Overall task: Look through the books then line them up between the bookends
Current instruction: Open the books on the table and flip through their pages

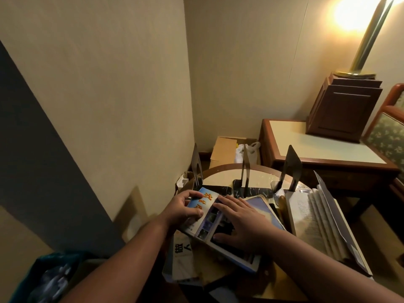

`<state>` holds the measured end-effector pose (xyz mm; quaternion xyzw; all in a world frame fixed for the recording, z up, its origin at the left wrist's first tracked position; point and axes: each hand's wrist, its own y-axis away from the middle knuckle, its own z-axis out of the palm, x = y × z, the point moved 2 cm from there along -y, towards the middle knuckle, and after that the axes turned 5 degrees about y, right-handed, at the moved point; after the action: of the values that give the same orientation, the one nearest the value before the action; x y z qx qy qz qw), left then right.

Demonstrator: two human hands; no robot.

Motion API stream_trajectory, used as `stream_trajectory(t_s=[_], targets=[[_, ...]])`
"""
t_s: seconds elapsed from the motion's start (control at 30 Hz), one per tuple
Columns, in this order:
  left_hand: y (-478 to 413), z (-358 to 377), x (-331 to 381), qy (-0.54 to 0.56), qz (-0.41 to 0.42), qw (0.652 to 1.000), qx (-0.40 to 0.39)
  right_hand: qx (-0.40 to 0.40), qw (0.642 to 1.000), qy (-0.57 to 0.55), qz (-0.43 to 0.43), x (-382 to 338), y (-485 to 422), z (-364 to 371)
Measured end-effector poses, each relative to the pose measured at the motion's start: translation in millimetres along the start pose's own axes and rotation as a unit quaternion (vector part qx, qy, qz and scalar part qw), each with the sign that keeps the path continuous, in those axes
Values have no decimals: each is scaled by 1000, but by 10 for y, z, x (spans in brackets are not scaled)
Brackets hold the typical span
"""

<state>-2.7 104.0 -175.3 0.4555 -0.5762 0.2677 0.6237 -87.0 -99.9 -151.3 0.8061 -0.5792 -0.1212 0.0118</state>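
Note:
A blue book with orange lettering (202, 203) lies on top of a pile of books on a small round table (220, 171). My left hand (182, 207) grips its left edge, fingers over the top corner and thumb on the cover. My right hand (239, 219) lies flat on the cover with straight fingers. Under it lies a pale blue book (264, 207). A thick open book (314, 217) rests to the right with its pages fanned. Three black metal bookends stand at the back of the table: left (196, 166), middle (244, 169), right (291, 166).
More books and papers (182, 254) stick out below the pile at the table's front. A cardboard box (225, 152) with a white plastic bag stands behind the table. A wooden side table (317, 145) with a lamp base is at the right. A wall runs close on the left.

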Motion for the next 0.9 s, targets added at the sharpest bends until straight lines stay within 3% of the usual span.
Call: stream_trajectory(t_s=[0.27, 0.4, 0.63, 0.9], targets=[[155, -35, 442, -76, 74, 994, 34, 72, 997, -13, -2, 47, 133, -58], [246, -138, 845, -118, 102, 986, 67, 111, 992, -31, 45, 61, 324, -4], [298, -197, 1524, -295, 167, 924, 178, 0, 994, -8, 105, 91, 419, 224], [-40, -108, 1943, -394, 207, 872, 204, 25, 996, 5, 86, 103, 397, 295]])
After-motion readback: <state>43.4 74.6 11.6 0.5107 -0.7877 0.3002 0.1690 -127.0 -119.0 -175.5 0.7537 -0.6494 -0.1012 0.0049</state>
